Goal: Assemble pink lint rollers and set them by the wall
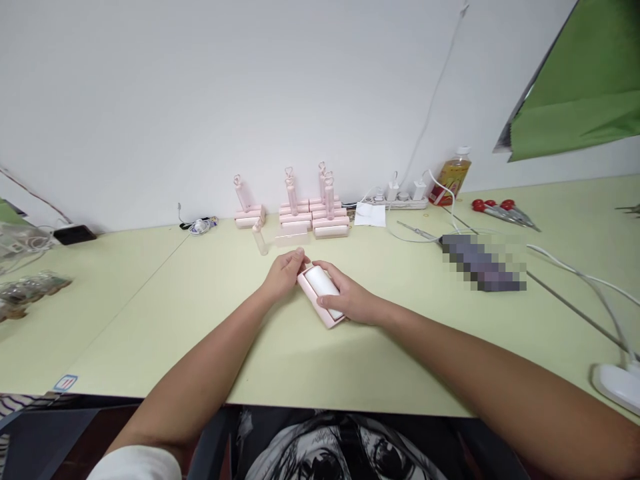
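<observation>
My right hand [353, 297] is wrapped around a pink case [315, 303] with a white roll [321, 285] lying inside it, thumb across the near part of the roll. The case is held tilted just above or on the table. At its far left end is my left hand [284, 275], fingers closed and thumb pressed to them; what they pinch is hidden. Beyond my hands a loose clear pink handle [259, 238] stands beside a clear pink flat piece [293, 238].
Several pink cases [331, 228] with upright handles stand along the wall. To their right are a white paper [370, 214], a power strip [407, 202], a drink bottle [451, 177] and red-capped pointed tubes [507, 212]. A soldering-iron-like tool [419, 231] and cables lie at right.
</observation>
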Available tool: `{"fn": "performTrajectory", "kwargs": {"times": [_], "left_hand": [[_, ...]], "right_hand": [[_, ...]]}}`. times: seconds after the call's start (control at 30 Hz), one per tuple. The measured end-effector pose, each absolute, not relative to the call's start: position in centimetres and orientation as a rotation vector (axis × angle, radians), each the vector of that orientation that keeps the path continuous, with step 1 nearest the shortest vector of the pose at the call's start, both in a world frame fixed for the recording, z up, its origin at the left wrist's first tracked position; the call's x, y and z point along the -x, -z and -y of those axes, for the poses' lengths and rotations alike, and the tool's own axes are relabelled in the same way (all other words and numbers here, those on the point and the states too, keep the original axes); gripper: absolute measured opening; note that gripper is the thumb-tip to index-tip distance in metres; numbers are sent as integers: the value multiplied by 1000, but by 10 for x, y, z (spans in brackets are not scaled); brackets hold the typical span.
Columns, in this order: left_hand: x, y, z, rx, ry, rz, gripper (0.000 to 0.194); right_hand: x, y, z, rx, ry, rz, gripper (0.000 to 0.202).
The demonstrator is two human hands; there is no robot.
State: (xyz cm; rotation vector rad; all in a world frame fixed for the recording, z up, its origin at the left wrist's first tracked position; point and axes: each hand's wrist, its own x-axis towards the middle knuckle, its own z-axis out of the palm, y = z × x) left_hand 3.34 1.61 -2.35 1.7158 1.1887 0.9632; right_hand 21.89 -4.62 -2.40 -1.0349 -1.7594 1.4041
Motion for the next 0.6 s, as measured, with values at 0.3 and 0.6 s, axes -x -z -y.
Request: {"fn": "performTrajectory", "kwargs": {"times": [0.3,0.6], "left_hand": [[-24,13,-63,-2336,-787,-1786,30],[-44,21,-81,-2495,-432,-1901,44]], "right_hand": [[-219,21,48,1208,-1500,1700,78],[-219,25,47,1205,-1441,1723,77]]}}
